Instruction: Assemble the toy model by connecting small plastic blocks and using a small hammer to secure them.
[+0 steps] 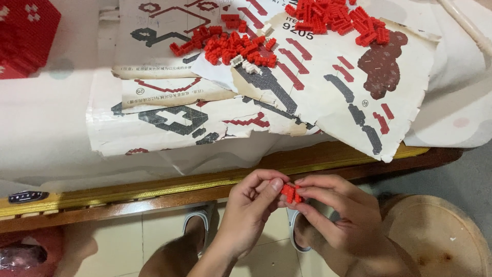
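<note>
My left hand [251,208] and my right hand [333,210] meet below the table edge, both pinching a small cluster of red building bricks [290,193] between thumbs and fingertips. On the table above lie two loose piles of tiny red bricks, one pile [225,47] near the middle and another pile [335,18] at the top right. A few white bricks [250,65] sit at the edge of the middle pile. All rest on torn, worn paper instruction sheets [328,97].
A white cloth [46,128] covers the table, which has a wooden edge with gold trim [128,192]. A built red brick block [23,36] sits at top left. A round wooden stool [435,236] stands lower right. My sandalled feet [197,225] rest on the tiled floor.
</note>
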